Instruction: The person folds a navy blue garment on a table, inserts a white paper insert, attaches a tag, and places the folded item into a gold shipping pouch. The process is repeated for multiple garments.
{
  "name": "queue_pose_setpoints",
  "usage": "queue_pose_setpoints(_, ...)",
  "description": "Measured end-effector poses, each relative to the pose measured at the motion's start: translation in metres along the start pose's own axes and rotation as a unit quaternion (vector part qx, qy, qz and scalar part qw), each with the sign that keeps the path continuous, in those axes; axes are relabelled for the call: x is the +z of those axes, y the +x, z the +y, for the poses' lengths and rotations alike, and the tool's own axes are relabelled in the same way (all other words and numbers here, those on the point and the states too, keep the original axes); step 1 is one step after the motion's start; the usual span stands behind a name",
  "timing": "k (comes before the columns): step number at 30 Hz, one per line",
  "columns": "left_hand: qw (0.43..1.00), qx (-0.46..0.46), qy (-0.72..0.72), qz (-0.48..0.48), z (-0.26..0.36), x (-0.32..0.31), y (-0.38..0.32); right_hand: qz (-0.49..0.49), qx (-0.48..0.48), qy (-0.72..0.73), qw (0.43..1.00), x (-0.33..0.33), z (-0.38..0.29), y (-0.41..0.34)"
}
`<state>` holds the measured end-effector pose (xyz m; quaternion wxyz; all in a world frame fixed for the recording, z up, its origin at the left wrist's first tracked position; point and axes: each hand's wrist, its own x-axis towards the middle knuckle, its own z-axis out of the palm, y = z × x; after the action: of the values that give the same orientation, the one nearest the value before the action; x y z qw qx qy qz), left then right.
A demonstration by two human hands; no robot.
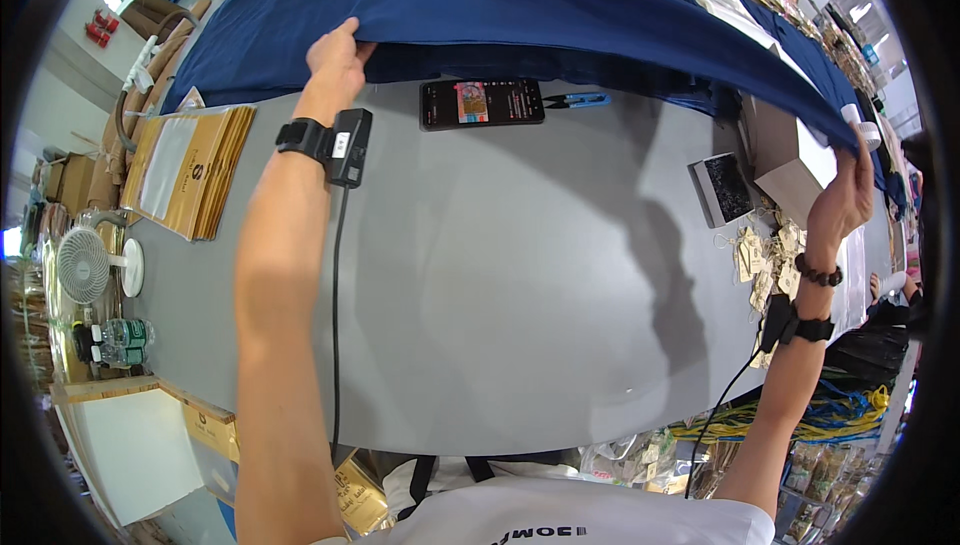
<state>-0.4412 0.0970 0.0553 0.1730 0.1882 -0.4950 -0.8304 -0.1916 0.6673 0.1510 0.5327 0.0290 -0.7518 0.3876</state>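
Dark blue fabric point(480, 1) spans the far side of the table, its near edge lifted towards the right. My left hand point(341, 57) pinches that edge left of centre. Far to the right, my right hand point(844, 196) grips the raised end of the same fabric, above a white box point(795, 155). A smartphone point(481, 103) with a lit screen lies on the grey table between my hands, just under the fabric's edge. Blue-handled thread snips point(577, 100) lie at its right. Part of the fabric's underside is in shadow.
Yellow printed packaging bags point(191, 170) are stacked at the left, near a small white fan point(86, 266) and plastic bottles point(124, 342). At the right lie a small box with dark contents point(726, 188) and a pile of hang tags point(765, 260). Another person's hand point(875, 287) shows farther right.
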Motion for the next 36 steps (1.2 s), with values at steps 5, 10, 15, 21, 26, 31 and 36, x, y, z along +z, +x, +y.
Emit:
queue_pose_setpoints(5,0.816,0.359,0.390,0.230,0.067,-0.045,0.026,-0.238,-0.073,-0.168,0.954,-0.002,-0.041,-0.060)
queue_pose_setpoints(10,0.933,0.290,0.203,0.062,0.111,-0.118,0.051,-0.188,-0.003,-0.175,0.966,-0.059,-0.055,-0.102)
queue_pose_setpoints(15,0.970,0.154,0.031,0.186,0.105,-0.142,0.047,-0.007,0.115,-0.083,0.990,-0.175,0.029,-0.095)
queue_pose_setpoints(21,0.934,0.131,0.045,0.328,0.149,-0.245,0.026,0.181,0.301,-0.029,0.936,-0.322,0.145,-0.043)
queue_pose_setpoints(26,0.908,0.149,0.095,0.379,0.179,-0.344,0.002,0.039,0.090,-0.106,0.990,-0.276,0.131,-0.016)
queue_pose_setpoints(31,0.887,0.320,0.294,0.156,0.161,-0.296,-0.062,-0.147,0.060,-0.037,0.987,-0.076,-0.029,-0.038)
queue_pose_setpoints(36,0.757,0.467,0.437,-0.131,0.127,-0.199,-0.182,-0.467,-0.118,0.042,0.875,0.087,-0.222,-0.091)
